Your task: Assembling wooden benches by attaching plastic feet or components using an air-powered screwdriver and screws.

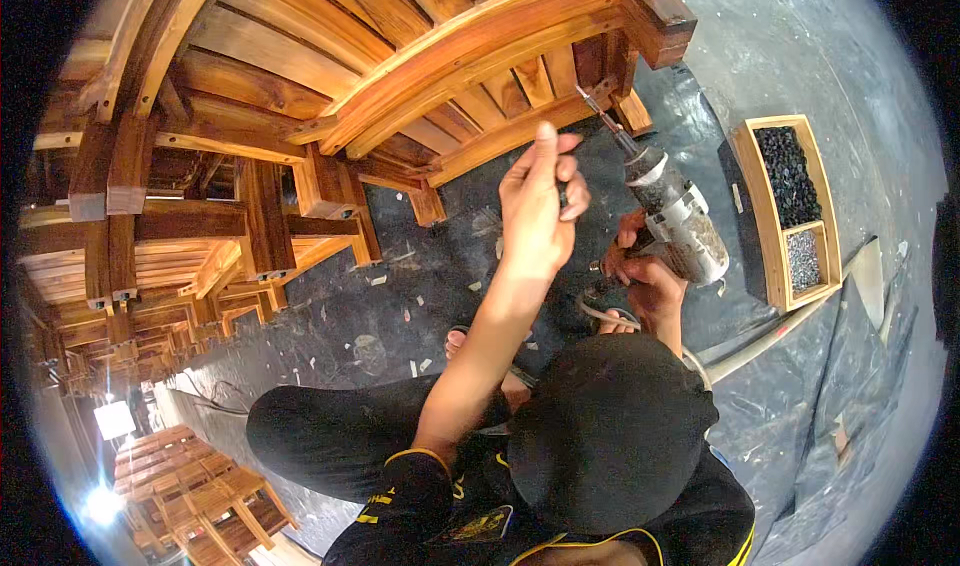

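My right hand (655, 276) grips the handle of a power screwdriver (682, 224), a scuffed grey and silver tool. Its long thin bit slants up and left, the tip close to the wooden furniture. My left hand (540, 201) is raised to the left of the tool, thumb out and fingers curled in. Whatever the curled fingers may hold is too small to make out. Just beyond both hands lies a slatted wooden furniture piece (480, 46) with a curved rail and thick, short legs; neither hand touches it.
A two-compartment wooden box (778, 221) at the right holds small black pieces and small silvery ones. A pale hose (765, 354) crosses the dark floor sheet (420, 266), which is littered with scraps. More wooden furniture (190, 486) stands at the left.
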`<action>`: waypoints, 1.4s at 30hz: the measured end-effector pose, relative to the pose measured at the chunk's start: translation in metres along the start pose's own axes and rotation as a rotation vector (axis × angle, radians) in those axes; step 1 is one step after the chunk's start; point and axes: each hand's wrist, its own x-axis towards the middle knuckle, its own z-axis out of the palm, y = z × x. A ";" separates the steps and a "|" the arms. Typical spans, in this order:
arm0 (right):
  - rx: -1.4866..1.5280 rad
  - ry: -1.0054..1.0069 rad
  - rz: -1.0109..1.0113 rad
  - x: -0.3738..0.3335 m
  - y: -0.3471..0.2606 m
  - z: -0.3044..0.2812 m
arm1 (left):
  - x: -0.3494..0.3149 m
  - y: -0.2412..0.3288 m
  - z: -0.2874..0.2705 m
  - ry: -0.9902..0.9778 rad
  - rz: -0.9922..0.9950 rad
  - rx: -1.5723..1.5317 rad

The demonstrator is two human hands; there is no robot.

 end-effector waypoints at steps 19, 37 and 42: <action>-0.078 0.028 0.089 -0.013 -0.007 0.022 | 0.032 0.032 -0.036 -0.277 -0.180 -0.117; -0.139 -0.017 0.055 -0.010 -0.004 0.035 | 0.035 0.035 -0.050 -0.176 -0.142 -0.128; -0.064 0.012 0.074 -0.010 -0.001 0.023 | 0.036 0.049 -0.040 -0.208 -0.187 -0.070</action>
